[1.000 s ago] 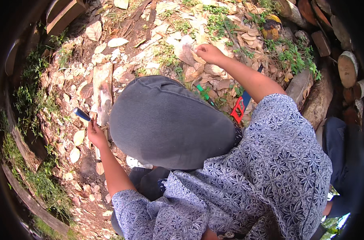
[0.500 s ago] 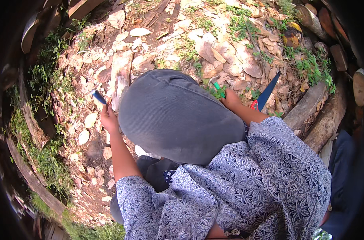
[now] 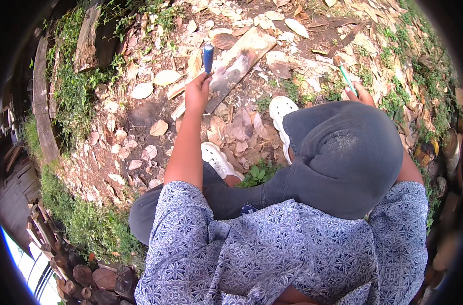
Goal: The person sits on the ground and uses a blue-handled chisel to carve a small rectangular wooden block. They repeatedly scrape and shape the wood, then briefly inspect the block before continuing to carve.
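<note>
My left hand (image 3: 196, 94) is closed on a tool with a blue handle (image 3: 208, 58), whose rounded end points up and away from me. The tool's other end is hidden in my fist. Just beyond that hand, a weathered wooden board (image 3: 251, 44) lies slanted on the ground. Past my raised knee, my right hand (image 3: 362, 94) grips a slim green-handled tool (image 3: 346, 76). Its far end looks brownish against the leaves, and I cannot make out its shape. Both hands are apart from the board.
My white clogs (image 3: 283, 113) stand among dry leaves (image 3: 240, 127) close to the board. My dark-trousered knee (image 3: 346, 152) rises at the right. Thick timbers (image 3: 89, 38) lie at the far left, and stacked logs (image 3: 84, 277) fill the lower left.
My view has swung left, so the board and my clogs now show more fully. The red-handled saw seen beside my right hand has left the picture. Both hands keep their tools.
</note>
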{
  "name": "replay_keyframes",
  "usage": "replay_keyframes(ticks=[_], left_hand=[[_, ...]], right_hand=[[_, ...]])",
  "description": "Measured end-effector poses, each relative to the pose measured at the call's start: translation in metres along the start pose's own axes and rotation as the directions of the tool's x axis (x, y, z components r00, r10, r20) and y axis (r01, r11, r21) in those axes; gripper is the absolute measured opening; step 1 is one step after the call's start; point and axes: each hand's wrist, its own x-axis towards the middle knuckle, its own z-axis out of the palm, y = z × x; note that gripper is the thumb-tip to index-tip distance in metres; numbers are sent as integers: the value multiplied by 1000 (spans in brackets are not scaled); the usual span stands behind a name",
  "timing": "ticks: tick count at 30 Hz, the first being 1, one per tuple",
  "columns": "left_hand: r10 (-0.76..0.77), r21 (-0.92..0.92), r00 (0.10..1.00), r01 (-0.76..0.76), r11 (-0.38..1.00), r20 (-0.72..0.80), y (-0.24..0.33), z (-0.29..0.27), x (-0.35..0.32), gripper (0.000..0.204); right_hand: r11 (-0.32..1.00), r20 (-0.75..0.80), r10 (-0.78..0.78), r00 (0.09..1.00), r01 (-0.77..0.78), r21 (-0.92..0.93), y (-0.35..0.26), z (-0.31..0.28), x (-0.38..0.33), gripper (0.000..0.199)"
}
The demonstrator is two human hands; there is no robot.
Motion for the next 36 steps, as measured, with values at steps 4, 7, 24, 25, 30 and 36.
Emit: replay_keyframes(ticks=[4, 7, 24, 25, 30, 36], left_hand=[[11, -13, 1000, -11, 1000, -1, 7, 5, 2, 26], [-40, 47, 999, 40, 998, -12, 2, -9, -6, 25], [20, 106, 998, -14, 994, -59, 9, 4, -1, 19], [16, 91, 997, -10, 996, -70, 9, 2, -4, 19], [2, 101, 998, 5, 995, -65, 3, 1, -2, 20], [1, 90, 999, 4, 996, -51, -1, 1, -4, 20]], right_hand=[[936, 287, -324, 901, 350, -42, -153, -26, 125, 37], [863, 435, -439, 786, 503, -38, -289, -28, 160, 29], [573, -97, -785, 612, 776, 265, -244, 77, 167, 30], [838, 358, -542, 760, 519, 168, -255, 66, 143, 31], [558, -50, -823, 565, 822, 113, -254, 72, 162, 29], [749, 291, -656, 696, 649, 133, -269, 67, 136, 27]])
